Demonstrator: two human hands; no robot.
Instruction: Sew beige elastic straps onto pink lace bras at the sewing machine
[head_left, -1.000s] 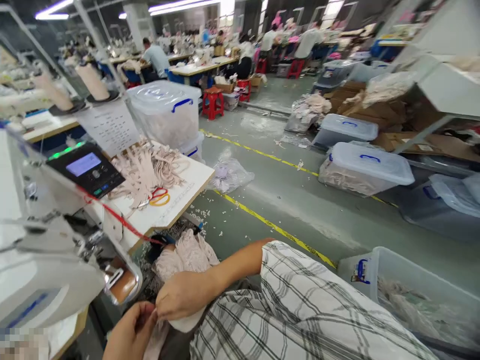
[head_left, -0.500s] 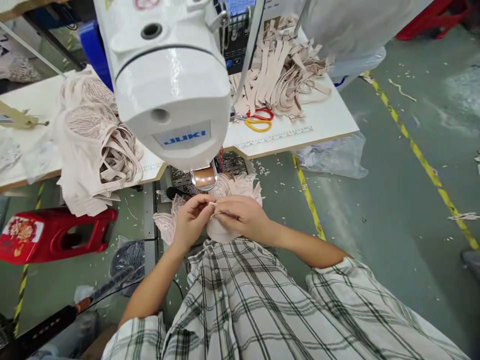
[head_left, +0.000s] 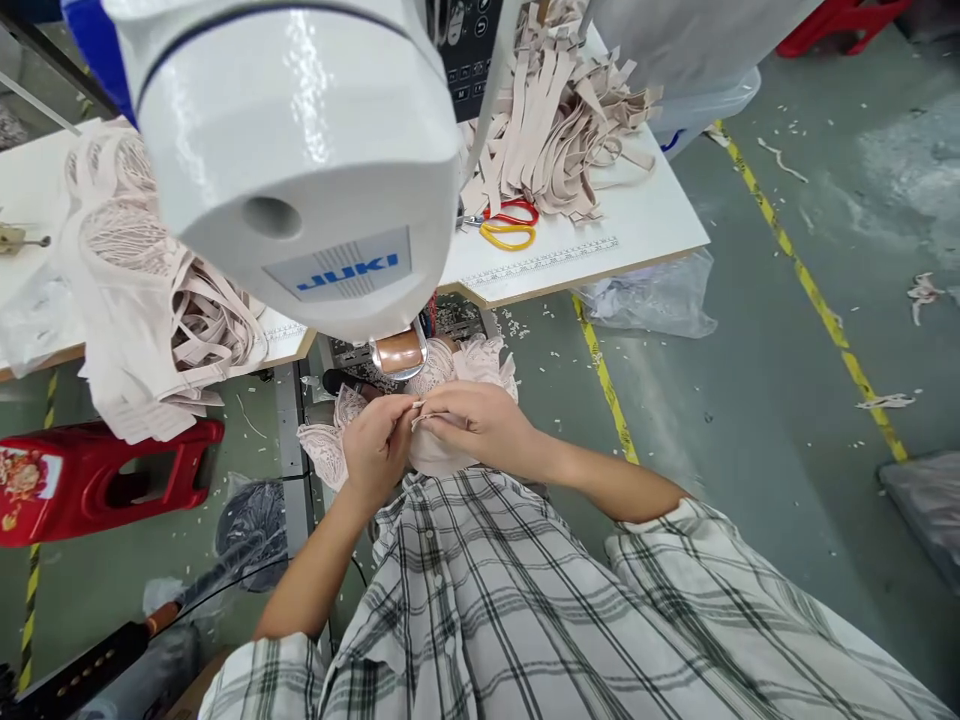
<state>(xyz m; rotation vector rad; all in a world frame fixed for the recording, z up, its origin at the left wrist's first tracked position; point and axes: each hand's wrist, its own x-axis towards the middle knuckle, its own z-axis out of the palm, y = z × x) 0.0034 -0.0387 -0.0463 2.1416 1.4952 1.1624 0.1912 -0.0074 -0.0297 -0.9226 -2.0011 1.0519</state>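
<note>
Pale lace piece lies between your hands, at six o'clock from the sewing machine head, and seems to be in mid-handling; which seams are done or left you cannot tell from here. The garment stack at your ten o'clock could be finished or waiting; the loose fabric strips at one o'clock look unattached, with the scissors lying nearer you.

Your left hand and right hand meet thumb-side to thumb-side, fingertips pinching the piece's edge between them, the right's other fingers curled over the cloth. Your left forearm runs back toward seven o'clock, your right toward four, both elbows bent.
</note>
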